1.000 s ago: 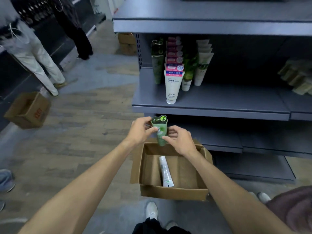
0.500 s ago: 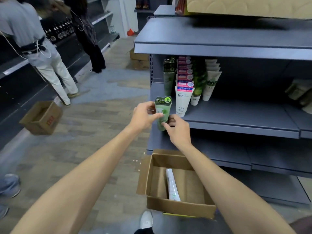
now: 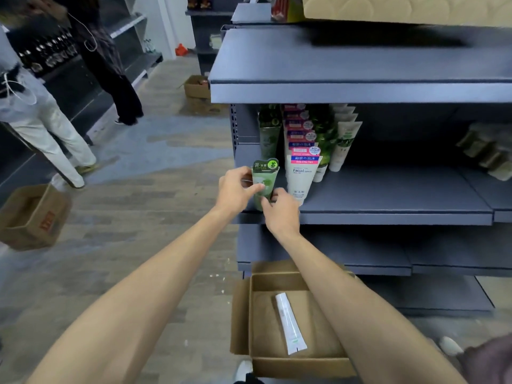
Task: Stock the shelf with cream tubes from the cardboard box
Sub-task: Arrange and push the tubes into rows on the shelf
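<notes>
- The left hand (image 3: 235, 189) grips a green cream tube (image 3: 264, 184) from its left side, thumb pressed across the front of the tube and fingers curled behind it.
- The right hand (image 3: 279, 207) pinches the lower end of the same tube, fingertips closed round it near the cap.
- The tube stands upright, cap down, at the front left corner of the middle shelf (image 3: 388, 198), its bottom about level with the shelf's front edge; whether it touches the shelf I cannot tell.
- Just to its right stands a white Facial tube (image 3: 302, 178) at the head of a row with pink tops, and further right rows of green-and-white tubes (image 3: 342, 145) run toward the back of the shelf.
- Behind the held tube, dark green tubes (image 3: 268, 134) stand by the shelf's left rear corner.
- On the floor below, an open cardboard box (image 3: 277, 367) holds one white tube (image 3: 289, 322) lying flat.
- A second cardboard box (image 3: 33, 217) sits on the floor well to the left, near two standing people.
</notes>
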Demonstrator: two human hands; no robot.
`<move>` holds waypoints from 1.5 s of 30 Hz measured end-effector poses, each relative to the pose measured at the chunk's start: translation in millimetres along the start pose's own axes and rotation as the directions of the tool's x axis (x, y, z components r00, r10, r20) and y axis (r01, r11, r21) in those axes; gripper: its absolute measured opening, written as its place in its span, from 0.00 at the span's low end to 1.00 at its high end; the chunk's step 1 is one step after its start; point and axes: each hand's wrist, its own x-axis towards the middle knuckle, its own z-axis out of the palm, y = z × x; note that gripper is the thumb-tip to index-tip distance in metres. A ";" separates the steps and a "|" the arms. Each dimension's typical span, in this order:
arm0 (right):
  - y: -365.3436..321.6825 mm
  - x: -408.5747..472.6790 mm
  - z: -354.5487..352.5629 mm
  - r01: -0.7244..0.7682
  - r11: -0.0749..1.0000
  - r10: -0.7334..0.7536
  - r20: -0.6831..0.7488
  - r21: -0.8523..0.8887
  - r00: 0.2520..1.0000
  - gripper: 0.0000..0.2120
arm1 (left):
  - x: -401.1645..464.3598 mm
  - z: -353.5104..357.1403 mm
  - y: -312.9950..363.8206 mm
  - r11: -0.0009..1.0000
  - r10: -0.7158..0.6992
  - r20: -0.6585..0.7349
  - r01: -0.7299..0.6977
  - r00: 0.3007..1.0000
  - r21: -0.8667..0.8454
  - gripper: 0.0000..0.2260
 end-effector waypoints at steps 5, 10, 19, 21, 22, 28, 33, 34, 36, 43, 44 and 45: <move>-6.2 20.6 12.7 -0.010 1.000 0.008 -0.076 -0.022 0.997 0.09 | 30.4 0.9 -8.5 1.000 0.007 0.001 -0.007 1.000 -0.012 0.09; -8.8 40.5 22.5 -0.041 0.998 0.034 -0.128 -0.057 0.991 0.12 | 55.5 7.3 -10.3 0.999 0.031 0.019 -0.031 0.999 -0.028 0.08; -20.1 64.8 36.2 -0.126 0.990 0.111 -0.195 -0.069 0.975 0.12 | 91.9 19.4 -18.3 0.998 0.066 0.033 -0.065 0.997 -0.018 0.08; -22.6 67.3 40.7 -0.134 0.990 0.123 -0.206 -0.037 0.971 0.12 | 99.6 21.8 -18.8 0.998 0.063 0.031 -0.063 0.998 -0.006 0.08; -23.5 68.9 42.4 -0.138 0.990 0.128 -0.211 -0.035 0.969 0.12 | 102.8 23.0 -19.3 0.998 0.068 0.031 -0.068 0.997 0.002 0.08; -25.1 82.2 46.0 -0.151 0.987 0.135 -0.232 -0.053 0.963 0.13 | 119.6 28.5 -25.3 0.999 0.041 0.025 -0.041 0.999 -0.004 0.09; -26.3 89.0 47.2 -0.150 0.982 0.118 -0.244 -0.116 0.962 0.14 | 123.3 30.3 -25.7 0.999 0.052 0.032 -0.052 0.998 -0.016 0.09; -26.6 89.4 47.2 -0.147 0.982 0.113 -0.247 -0.122 0.962 0.13 | 123.8 30.5 -25.7 0.998 0.054 0.032 -0.054 0.998 -0.016 0.08; -27.1 90.0 47.2 -0.146 0.981 0.111 -0.248 -0.129 0.962 0.13 | 124.9 30.5 -25.8 0.998 0.055 0.040 -0.055 0.998 -0.011 0.08; -30.1 79.1 45.6 -0.193 0.979 0.182 -0.156 -0.062 0.971 0.15 | 118.3 31.7 -25.9 1.000 0.028 0.030 -0.028 0.999 0.012 0.09; -30.3 75.8 45.2 -0.201 0.979 0.193 -0.135 -0.046 0.972 0.15 | 115.2 32.1 -26.9 0.999 0.027 0.023 -0.028 0.999 0.046 0.10; -30.2 72.2 44.8 -0.208 0.977 0.203 -0.116 -0.034 0.972 0.15 | 111.5 31.6 -28.1 0.997 0.025 0.014 -0.026 1.000 0.076 0.11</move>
